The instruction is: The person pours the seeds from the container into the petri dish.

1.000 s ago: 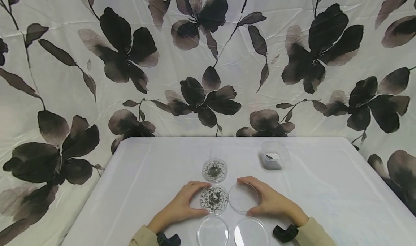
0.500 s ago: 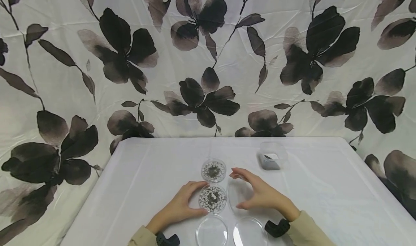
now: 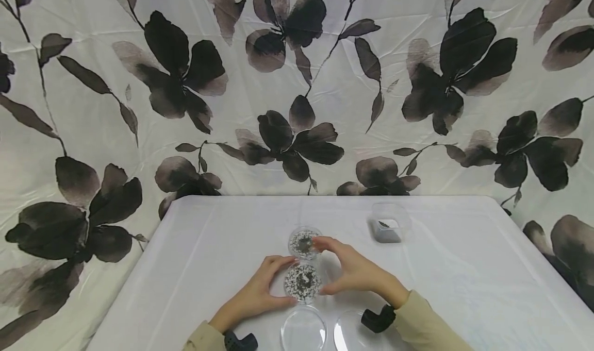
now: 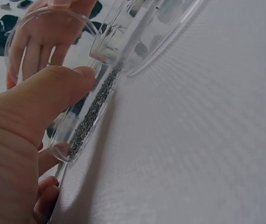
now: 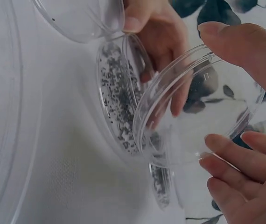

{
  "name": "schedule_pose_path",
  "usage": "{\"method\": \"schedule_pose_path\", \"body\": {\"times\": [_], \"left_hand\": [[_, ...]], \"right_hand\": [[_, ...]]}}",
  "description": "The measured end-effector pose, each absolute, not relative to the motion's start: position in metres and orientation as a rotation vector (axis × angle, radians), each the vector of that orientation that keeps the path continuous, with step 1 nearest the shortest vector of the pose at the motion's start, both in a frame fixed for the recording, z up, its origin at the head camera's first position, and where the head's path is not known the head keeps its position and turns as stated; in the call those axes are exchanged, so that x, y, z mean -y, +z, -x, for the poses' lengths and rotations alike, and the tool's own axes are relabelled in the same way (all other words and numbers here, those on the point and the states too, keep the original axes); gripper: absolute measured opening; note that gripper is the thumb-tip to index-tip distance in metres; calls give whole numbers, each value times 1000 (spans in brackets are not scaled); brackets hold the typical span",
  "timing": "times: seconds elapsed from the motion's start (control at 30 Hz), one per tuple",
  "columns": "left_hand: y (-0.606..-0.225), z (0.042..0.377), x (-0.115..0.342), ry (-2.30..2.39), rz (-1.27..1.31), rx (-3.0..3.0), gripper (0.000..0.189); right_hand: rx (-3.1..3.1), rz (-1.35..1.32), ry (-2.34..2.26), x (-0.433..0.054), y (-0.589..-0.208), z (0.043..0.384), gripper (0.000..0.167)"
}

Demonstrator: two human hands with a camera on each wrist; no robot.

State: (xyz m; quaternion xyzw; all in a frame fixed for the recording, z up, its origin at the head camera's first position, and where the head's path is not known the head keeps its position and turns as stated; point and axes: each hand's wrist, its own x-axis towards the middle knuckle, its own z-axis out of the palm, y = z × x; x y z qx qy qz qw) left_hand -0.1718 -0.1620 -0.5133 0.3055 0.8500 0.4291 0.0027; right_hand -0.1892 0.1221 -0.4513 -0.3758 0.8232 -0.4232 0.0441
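Note:
My left hand [image 3: 257, 291] holds a clear petri dish [image 3: 303, 283] on the white table, its thumb and fingers on opposite sides of the rim. Dark grains lie scattered in this dish; from the side, in the left wrist view, they form a thin layer [image 4: 93, 112]. Raised and tilted, a clear round petri dish lid [image 5: 163, 93] is pinched by its edge between the thumb and fingers of my right hand [image 3: 359, 273]. It hangs close over the right side of the grain-filled dish. Behind, a second petri dish [image 3: 303, 241] with grains is partly covered by my right fingers.
Two empty clear round dishes or lids, a left one [image 3: 303, 330] and a right one [image 3: 355, 333], lie near the front edge. A small clear box [image 3: 389, 230] with dark contents stands at the back right. A floral cloth [image 3: 278, 83] hangs behind the white table [image 3: 209, 237].
My right hand has lifted the clear lid from the table on the right, tilted it and carried it left to the grain-filled dish. The left hand keeps its place.

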Motion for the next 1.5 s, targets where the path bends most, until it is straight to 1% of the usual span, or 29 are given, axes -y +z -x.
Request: {"method": "schedule_pose_path", "body": {"times": [0.2, 0.57, 0.9, 1.13, 1.5], "left_hand": [[-515, 171, 162, 1336, -974, -2675, 86], [-516, 174, 161, 1346, -980, -2641, 94], [-515, 173, 160, 1349, -1009, -2664, 94], [-516, 175, 160, 1319, -1062, -2692, 100], [-516, 175, 160, 1283, -1034, -2698, 100]], "right_hand": [[-2516, 1137, -1203, -107, -449, 191, 96], [-2544, 1144, -1040, -89, -449, 191, 95], [-2583, 1150, -985, -80, -454, 191, 92], [-2612, 1286, -921, -76, -463, 194, 80], [-2596, 1326, -922, -78, -467, 194, 63]]}}
